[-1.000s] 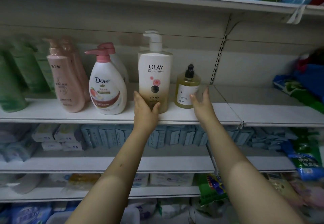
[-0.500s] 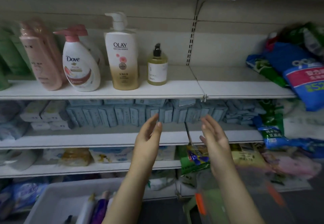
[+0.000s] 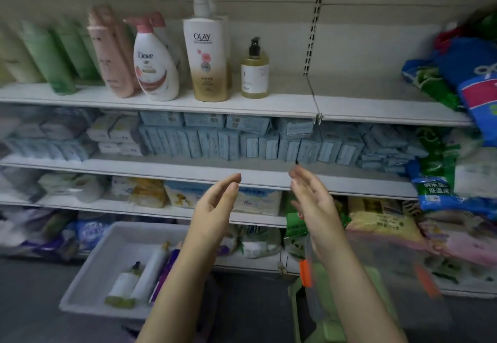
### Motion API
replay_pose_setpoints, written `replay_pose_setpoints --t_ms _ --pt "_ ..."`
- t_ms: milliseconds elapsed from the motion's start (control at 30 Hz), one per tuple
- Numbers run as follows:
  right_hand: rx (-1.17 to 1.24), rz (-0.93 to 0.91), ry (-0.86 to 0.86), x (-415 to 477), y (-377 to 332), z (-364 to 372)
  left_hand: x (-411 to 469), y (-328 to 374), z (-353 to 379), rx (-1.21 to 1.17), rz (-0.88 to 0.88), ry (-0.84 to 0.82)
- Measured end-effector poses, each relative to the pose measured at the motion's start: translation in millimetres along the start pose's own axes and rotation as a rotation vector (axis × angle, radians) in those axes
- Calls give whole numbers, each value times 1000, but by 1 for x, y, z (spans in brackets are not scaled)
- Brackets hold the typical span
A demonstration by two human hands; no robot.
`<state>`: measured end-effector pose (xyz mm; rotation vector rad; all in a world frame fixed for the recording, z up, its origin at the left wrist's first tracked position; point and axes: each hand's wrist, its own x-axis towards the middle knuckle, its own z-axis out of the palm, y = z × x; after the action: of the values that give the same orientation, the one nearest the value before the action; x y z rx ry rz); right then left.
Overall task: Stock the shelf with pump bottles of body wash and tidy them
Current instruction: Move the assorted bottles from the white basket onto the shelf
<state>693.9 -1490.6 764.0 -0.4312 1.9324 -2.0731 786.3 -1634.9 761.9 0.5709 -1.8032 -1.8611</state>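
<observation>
On the white upper shelf (image 3: 282, 103) stand a pink bottle (image 3: 113, 55), a Dove pump bottle (image 3: 154, 65), a tall Olay pump bottle (image 3: 207, 55) and a small yellow bottle with a black pump (image 3: 254, 72). Green bottles (image 3: 53, 55) fill the shelf's left end. My left hand (image 3: 215, 203) and my right hand (image 3: 312, 197) hang empty in front of the lower shelves, palms facing each other, fingers relaxed. Below them a white bin (image 3: 88, 270) holds a few lying bottles (image 3: 145, 275).
Blue packets (image 3: 242, 141) fill the second shelf. Bagged goods (image 3: 473, 82) pile up at the right end of the upper shelf. A clear crate with orange clips (image 3: 376, 289) rests on a green stool at the lower right. Bare shelf lies right of the yellow bottle.
Both hands let go of the Olay and yellow bottles and dropped away from the shelf. The view tilted down, and the white bin came into sight.
</observation>
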Motion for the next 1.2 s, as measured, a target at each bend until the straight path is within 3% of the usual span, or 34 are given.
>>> replay_pose_setpoints --t_ms 233,533,833,1200 --pt "-26 8 -197 1 -3 66 -9 6 -73 -14 2 155" --pt "-106 209 -381 -2 63 215 -4 -37 -233 -43 -171 401" --pt "-232 470 -404 -1 154 379 45 -98 -401 -1 -429 400" --pt "-221 752 -249 -11 250 421 53 -200 -457 88 -772 296"
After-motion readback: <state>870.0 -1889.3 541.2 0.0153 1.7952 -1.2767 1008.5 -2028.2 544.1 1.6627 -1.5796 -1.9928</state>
